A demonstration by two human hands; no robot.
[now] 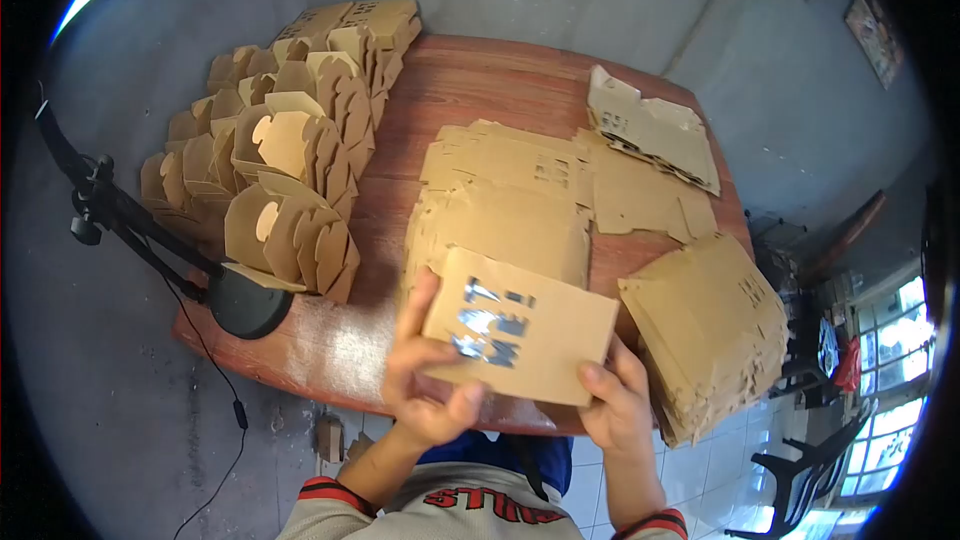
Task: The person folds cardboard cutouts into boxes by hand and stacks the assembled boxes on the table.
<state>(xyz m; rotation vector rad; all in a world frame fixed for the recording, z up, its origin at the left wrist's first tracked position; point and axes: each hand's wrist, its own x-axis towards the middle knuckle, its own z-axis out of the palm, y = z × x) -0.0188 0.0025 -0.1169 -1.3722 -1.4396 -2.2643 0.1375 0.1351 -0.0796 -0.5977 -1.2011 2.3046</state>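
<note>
A brown cardboard piece with dark printed lettering (545, 345) is held up over the front of the table. My left hand (430, 370) grips its left side, fingers around the edge and near the lettering. At its lower right corner, my right hand (612, 392) pinches the edge with the thumb on the face. Behind it lies a stack of flat cardboard sheets (500, 220). Another stack of flat cardboard (715, 325) sits at the right edge of the table.
Rows of folded open cardboard boxes (290, 150) fill the left side of the reddish table (480, 70). Crumpled cardboard (655, 130) lies at the back right. A black stand with a round base (250, 305) is at the left edge. A dark chair (800, 480) stands on the right.
</note>
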